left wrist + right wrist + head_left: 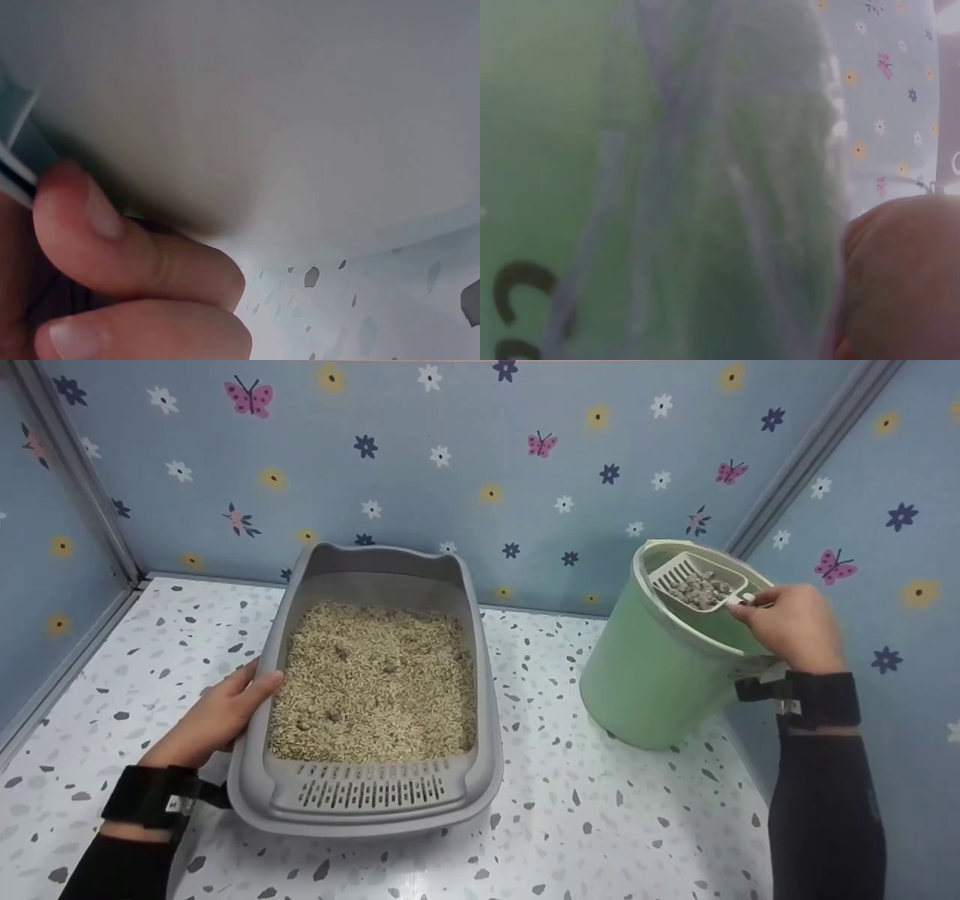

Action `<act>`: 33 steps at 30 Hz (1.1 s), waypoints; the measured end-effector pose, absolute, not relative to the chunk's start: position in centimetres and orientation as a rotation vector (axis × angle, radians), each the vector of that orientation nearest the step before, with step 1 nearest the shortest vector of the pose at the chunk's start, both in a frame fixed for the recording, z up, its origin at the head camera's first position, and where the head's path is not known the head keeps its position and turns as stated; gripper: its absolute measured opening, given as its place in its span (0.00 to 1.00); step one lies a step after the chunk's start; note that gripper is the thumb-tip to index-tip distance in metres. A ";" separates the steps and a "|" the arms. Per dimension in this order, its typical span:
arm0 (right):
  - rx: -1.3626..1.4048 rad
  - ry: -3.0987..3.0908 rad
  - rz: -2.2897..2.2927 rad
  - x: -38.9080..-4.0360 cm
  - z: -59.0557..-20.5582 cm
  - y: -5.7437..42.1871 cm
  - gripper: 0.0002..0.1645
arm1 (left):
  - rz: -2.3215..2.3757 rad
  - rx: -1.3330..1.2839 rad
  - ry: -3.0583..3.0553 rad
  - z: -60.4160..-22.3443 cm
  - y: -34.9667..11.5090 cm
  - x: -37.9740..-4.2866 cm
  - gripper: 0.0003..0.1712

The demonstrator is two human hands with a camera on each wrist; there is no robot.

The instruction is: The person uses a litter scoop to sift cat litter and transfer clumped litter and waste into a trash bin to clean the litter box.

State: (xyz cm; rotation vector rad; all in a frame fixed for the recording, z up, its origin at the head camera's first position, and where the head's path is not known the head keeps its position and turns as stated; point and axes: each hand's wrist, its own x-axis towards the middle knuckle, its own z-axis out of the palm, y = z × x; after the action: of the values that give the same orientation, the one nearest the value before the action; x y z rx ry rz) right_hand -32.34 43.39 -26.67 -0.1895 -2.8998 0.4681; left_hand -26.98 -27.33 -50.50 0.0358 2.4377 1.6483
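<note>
A grey litter box (491,735) filled with tan litter (375,682) stands on the left, a few darker clumps on its surface. My left hand (217,712) grips its left rim, thumb on top. In the left wrist view, curled fingers (150,262) lie under the edge. At the right, my right hand (796,626) holds a white slotted litter scoop (675,574) by its handle. Grey-brown clumps (703,589) lie in the scoop, which is over the mouth of a pale green bin (645,675). The right wrist view shows mostly the bin's side; the scoop is hidden there.
A translucent plastic liner (780,187) hangs over the bin's outside. The bin leans slightly, close to the right wall. Blue panels (465,450) with flowers and butterflies enclose the back and sides. Speckled white flooring (540,810) lies between box and bin.
</note>
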 end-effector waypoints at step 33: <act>-0.133 -2.757 0.109 -31.8 -27.7 41.1 0.20 | 1.656 0.038 2.422 -50.6 -27.4 -27.2 0.52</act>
State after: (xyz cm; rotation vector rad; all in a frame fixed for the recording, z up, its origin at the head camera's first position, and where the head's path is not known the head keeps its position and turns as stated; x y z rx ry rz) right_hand -31.76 41.11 -27.71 -0.1328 -2.7575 0.1094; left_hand -27.15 -27.42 -50.58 0.0376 2.4218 1.6560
